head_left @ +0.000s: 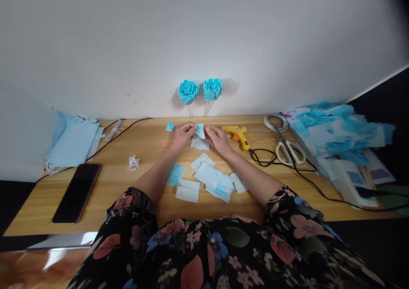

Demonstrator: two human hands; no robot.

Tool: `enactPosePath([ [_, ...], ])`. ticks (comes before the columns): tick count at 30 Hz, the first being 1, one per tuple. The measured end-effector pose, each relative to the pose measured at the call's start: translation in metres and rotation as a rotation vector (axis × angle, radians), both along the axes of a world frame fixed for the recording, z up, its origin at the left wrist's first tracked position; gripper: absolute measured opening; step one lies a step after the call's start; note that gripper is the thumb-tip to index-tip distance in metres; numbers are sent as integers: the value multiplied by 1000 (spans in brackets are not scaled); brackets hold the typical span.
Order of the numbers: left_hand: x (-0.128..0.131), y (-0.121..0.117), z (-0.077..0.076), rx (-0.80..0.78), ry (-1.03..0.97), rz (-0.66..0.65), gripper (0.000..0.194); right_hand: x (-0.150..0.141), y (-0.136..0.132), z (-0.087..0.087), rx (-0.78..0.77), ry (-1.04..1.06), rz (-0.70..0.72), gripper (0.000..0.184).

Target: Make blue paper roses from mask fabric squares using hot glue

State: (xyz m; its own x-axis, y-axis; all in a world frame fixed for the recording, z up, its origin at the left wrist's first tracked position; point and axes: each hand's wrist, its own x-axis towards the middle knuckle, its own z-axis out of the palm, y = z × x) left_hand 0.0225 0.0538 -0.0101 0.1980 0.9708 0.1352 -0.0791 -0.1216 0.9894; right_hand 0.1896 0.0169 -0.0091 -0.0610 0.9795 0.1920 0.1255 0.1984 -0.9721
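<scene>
A small light-blue fabric piece (200, 131) is held up between my two hands, over the back part of the table. My left hand (185, 134) pinches its left side with thumb and fingers. At its right edge, the fingers of my right hand (217, 139) are closed on it. Beneath my hands lies a pale fabric square (200, 144). Closer to me are several cut pieces, among them a blue square (175, 174), a white square (187, 190) and a larger pale sheet (213, 179). A small folded blue piece (170, 126) sits left of my left hand.
Two blue fabric flowers (188, 92) on sticks lean at the wall. Right: a yellow glue gun (239, 136) with its black cord, scissors (289, 151), a wire coil (275, 121), a blue scrap pile (335, 131). Left: face masks (74, 142), a phone (77, 193), crumpled scrap (133, 163).
</scene>
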Motion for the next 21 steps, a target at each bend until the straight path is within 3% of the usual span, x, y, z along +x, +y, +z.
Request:
enactPosePath([
  [4, 0, 0, -3, -9, 24, -1, 38, 0, -2, 4, -28, 45, -14, 43],
  [13, 1, 0, -1, -46, 51, -14, 33, 1, 1, 0, -39, 92, -25, 36],
  [21, -2, -2, 2, -9, 71, -35, 42, 2, 3, -3, 4, 60, -34, 26],
])
